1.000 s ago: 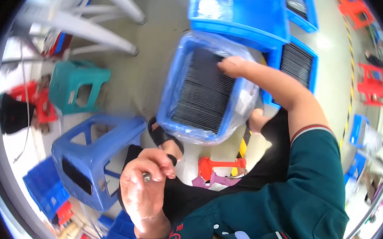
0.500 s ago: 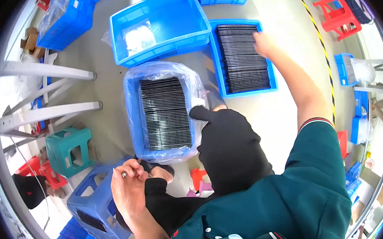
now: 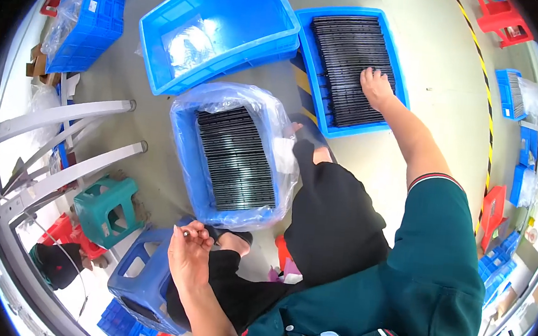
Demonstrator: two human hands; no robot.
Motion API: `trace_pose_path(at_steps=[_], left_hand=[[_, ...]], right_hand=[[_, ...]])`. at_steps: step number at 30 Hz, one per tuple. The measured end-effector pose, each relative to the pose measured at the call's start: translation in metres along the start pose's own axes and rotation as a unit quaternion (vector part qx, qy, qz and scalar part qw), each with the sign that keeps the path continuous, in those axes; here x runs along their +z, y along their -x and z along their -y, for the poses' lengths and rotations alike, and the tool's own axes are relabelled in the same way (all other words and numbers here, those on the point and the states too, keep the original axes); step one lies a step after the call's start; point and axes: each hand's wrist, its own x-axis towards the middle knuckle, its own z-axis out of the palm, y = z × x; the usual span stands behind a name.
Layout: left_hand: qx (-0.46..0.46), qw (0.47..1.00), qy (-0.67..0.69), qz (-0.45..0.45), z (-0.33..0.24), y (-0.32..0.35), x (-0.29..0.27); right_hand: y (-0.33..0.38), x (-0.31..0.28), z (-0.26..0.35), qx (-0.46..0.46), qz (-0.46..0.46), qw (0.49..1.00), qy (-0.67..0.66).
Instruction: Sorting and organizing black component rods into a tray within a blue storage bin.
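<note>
Head view showed the right hand (image 3: 376, 88) spread flat on thin black plates (image 3: 350, 61) in a blue tray (image 3: 304, 44); the plates looked stiff, light, best lifted by edges. Left hand (image 3: 187, 259) pinched something small.

Bare floor (image 3: 410, 59) right of tray (image 3: 304, 44); bins crowd left.

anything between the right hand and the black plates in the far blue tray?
Nothing visible. The right hand already lies flat on the black plates in the open blue tray, with no lid or film over them. The plastic bag lines only the nearer crate.
</note>
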Motion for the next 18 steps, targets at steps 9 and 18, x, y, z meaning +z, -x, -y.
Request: trace_pose_path(at_steps=[9, 18], left_hand=[[-0.006, 0.999, -0.032, -0.009, 0.004, -0.014, 0.011], [0.018, 0.999, -0.023, -0.018, 0.0, -0.007, 0.011]], right_hand=[[-0.024, 0.049, -0.009, 0.04, -0.034, 0.998, -0.025], [-0.027, 0.061, -0.003, 0.009, 0.002, 1.0, -0.006]])
